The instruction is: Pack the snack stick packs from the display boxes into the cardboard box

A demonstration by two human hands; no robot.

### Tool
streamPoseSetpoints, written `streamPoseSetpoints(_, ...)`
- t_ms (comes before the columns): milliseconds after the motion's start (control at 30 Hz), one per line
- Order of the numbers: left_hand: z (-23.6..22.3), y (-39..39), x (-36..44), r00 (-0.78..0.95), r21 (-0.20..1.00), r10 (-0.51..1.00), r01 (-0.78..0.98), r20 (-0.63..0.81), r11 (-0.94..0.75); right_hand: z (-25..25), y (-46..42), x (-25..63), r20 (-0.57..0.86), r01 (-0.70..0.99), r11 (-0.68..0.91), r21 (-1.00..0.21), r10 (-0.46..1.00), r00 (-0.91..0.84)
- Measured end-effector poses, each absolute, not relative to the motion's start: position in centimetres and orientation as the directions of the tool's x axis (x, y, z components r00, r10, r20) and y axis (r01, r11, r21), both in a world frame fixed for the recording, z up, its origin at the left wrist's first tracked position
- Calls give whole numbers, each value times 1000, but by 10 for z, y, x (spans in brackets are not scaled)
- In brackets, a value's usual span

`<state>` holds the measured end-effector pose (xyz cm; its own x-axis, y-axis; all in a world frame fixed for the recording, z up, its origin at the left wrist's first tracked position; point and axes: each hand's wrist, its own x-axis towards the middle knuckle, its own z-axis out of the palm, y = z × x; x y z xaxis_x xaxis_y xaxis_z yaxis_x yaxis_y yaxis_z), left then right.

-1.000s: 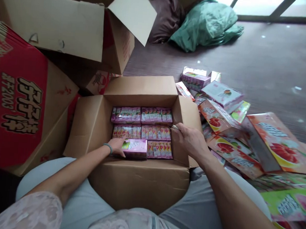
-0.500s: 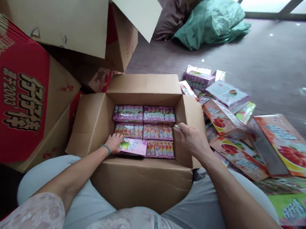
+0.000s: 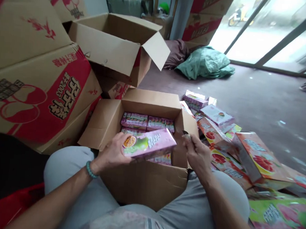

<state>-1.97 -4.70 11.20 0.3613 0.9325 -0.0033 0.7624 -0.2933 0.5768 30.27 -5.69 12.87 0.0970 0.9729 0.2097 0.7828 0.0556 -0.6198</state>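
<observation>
My left hand (image 3: 114,150), a beaded bracelet at its wrist, grips the left end of a pink box (image 3: 151,142) printed with passion fruit. The box is raised and tilted over an open cardboard carton (image 3: 143,186) between my legs. Inside the carton sit rows of purple packs (image 3: 135,120) with small wrapped pieces showing on top; the lifted box hides some of them. By the carton's right wall, my right hand (image 3: 198,153) is closed on a small thing with a thin dark tip (image 3: 185,132), its kind unclear.
Orange fruit-printed boxes (image 3: 261,159) and other coloured boxes lie heaped on the floor at my right. Large red-and-tan cartons (image 3: 40,97) stand at the left. An open carton (image 3: 107,49) is beyond mine, with a green sack (image 3: 205,62) to its right.
My left hand has lifted the pink box up out of the carton, toward the middle. The right hand stays near the carton's right side. The view has tilted up.
</observation>
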Motion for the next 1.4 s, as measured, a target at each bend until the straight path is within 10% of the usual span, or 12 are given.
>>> streamPoseSetpoints(267, 62, -117, -4, 293, 655, 905, 624, 308, -425, 169, -93, 206, -254, 821, 565, -77, 785, -564)
streamPoseSetpoints(833, 59, -113, 1, 295, 639, 868, 589, 400, -495, 154, -105, 152, -363, 631, 761, 151, 637, -680)
streamPoseSetpoints(1233, 60, -110, 0, 329, 639, 882, 608, 338, -471, 171, -75, 310, -391, 848, 472, 241, 847, -360)
streamPoseSetpoints(1400, 53, -91, -5, 201, 765, 955, 572, 220, -297, 173, -82, 352, -170, 976, 169, 135, 975, -145)
